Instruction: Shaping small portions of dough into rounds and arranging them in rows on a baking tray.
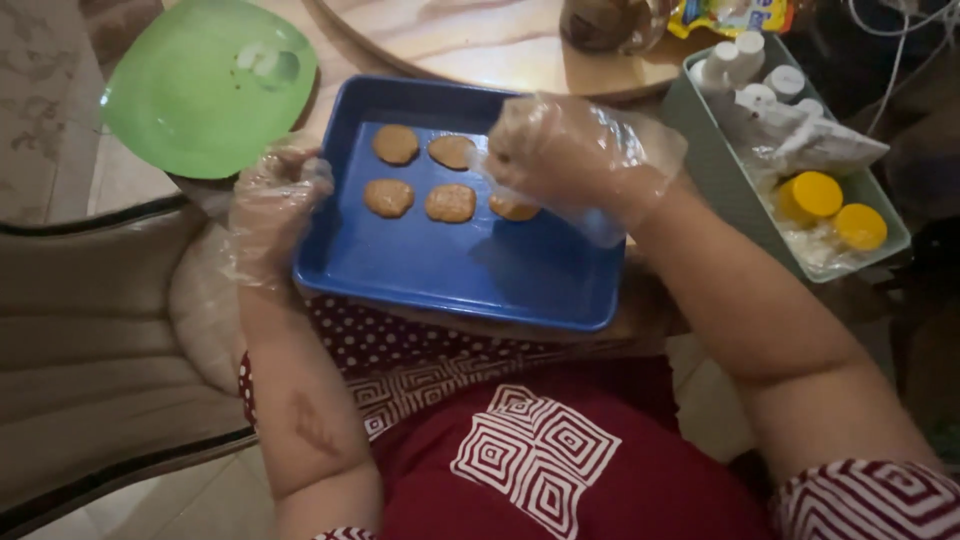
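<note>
Sitting btwn hands point(275, 210): blue tray point(440, 265) w/ patties point(450, 203)

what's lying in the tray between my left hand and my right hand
In the head view, four flat brown patties lie on the blue tray between the left hand and right hand; a fifth sits partly under the right.

A green plate point(195, 90) lies at the upper left, with a small wet-looking smear near its far edge. Beyond it a round wooden board point(480, 45) with pale grain reaches across the top. On its right edge stands a brown glass jar point(605, 22), and next to that lies a colourful pouch point(730, 14). At the right, a pale green bin point(720, 165) holds white bottles point(745, 55), a crumpled plastic bag point(825, 145) and two yellow-lidded jars point(810, 195).
</note>
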